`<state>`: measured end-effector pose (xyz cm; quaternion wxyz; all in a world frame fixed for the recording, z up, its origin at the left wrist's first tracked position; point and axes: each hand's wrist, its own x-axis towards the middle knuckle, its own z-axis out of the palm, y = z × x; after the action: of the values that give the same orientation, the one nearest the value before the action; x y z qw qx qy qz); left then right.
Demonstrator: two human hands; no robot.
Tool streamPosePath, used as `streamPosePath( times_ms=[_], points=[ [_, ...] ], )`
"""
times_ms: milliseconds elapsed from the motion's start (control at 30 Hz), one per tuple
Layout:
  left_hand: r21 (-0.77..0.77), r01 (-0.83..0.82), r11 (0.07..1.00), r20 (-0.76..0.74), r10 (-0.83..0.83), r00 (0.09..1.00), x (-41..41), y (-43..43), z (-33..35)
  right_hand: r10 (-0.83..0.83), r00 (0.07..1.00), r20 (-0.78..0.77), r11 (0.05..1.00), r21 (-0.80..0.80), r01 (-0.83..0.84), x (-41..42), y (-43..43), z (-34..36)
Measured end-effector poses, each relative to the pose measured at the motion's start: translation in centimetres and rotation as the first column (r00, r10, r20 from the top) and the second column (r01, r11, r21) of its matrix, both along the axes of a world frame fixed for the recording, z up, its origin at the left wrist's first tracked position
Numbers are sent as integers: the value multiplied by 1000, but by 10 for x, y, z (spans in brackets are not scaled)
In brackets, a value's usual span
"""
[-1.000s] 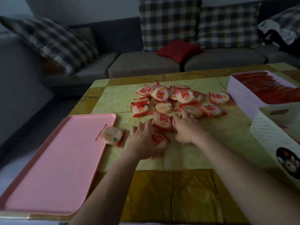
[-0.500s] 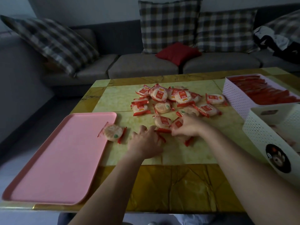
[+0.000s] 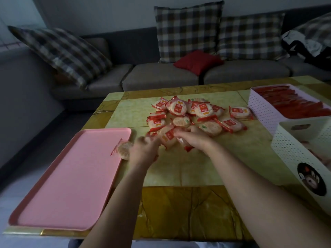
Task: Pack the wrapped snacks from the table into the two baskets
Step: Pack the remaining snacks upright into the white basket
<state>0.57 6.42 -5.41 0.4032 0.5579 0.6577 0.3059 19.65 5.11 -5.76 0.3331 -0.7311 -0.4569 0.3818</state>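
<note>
Your right hand (image 3: 195, 140) curls its fingers round wrapped rice crackers (image 3: 168, 138) at the 6 o'clock edge of the pile (image 3: 197, 111), mid-table; your left hand (image 3: 144, 151) is blurred, so its grip cannot be told. The gathering step looks in hand, and the next move likely calls for carrying the handful toward 3 o'clock, into the white basket (image 3: 293, 151) beside the lilac basket (image 3: 259, 108).

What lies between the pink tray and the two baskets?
The head view shows the snack pile; the right hand holds a snack at its near edge, the left hand beside.
</note>
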Motion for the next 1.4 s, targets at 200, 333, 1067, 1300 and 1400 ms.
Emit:
streamPosePath(
  times_ms=[200, 333, 1067, 1300, 1400],
  points=[
    [154, -148, 977, -530, 208, 822, -31, 31, -2, 62, 985, 159, 996, 47, -70, -18, 32, 6],
    [123, 9, 992, -648, 73, 758, -31, 35, -24, 246, 918, 310, 969, -90, -229, -38, 51, -6],
    [-169, 44, 985, 299, 9, 954, -8, 10, -10, -264, 777, -571, 963, -117, 241, -25, -16, -20],
    [-185, 173, 967, 652, -11, 758, 52, -28, 20, -329, 751, -572, 912, 13, 410, 19, -65, 21],
    [-44, 283, 958, 741, -158, 652, 114, -53, 43, -407, 770, -492, 798, 219, 562, 65, -106, 61]
  ],
)
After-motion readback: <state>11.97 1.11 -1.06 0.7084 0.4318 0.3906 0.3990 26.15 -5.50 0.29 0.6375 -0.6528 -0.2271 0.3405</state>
